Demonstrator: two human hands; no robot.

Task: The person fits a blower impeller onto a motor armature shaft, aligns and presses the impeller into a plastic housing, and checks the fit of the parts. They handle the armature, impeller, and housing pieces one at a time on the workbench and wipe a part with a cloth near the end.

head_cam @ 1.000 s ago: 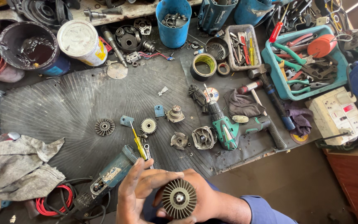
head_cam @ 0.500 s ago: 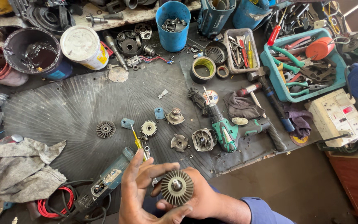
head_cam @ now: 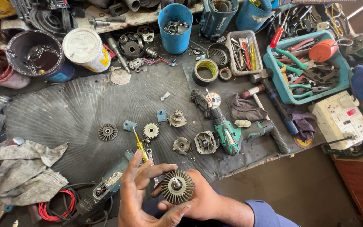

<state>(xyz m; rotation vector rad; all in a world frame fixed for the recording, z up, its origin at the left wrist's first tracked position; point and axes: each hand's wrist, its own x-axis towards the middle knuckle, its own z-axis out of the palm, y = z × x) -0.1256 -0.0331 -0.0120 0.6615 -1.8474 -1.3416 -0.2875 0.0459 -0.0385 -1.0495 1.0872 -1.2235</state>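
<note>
Held up close below the head camera, off the table point(head_cam: 274, 168): a round grey finned metal fan wheel on a short steel shaft point(head_cam: 177, 186), face turned upward so the fins and shaft tip can be looked over. Right hand point(head_cam: 200, 201) cupped under and behind it, thumb and fingers closed on the rim, bearing the weight. Left hand point(head_cam: 137, 191) beside it, fingers spread and curled, fingertips touching the wheel's left edge, probably steadying or turning it; exact contact hard to make out from this angle.

Laid out in a loose row on the dark ribbed rubber mat point(head_cam: 64, 113), likely so parts stay in order: a small dark fan disc point(head_cam: 107, 131), a pale toothed gear point(head_cam: 151, 130), a yellow-handled screwdriver point(head_cam: 141, 146), a grey bearing housing point(head_cam: 177, 119) and a round metal gear case point(head_cam: 206, 141). Just right of these, a green and black angle grinder body point(head_cam: 232, 135), lying on its side. Farther back, within reach, a blue plastic cup of small parts point(head_cam: 175, 28) and a teal plastic tray of pliers and hand tools point(head_cam: 305, 69). At left, a crumpled grey rag point(head_cam: 26, 172).
</note>
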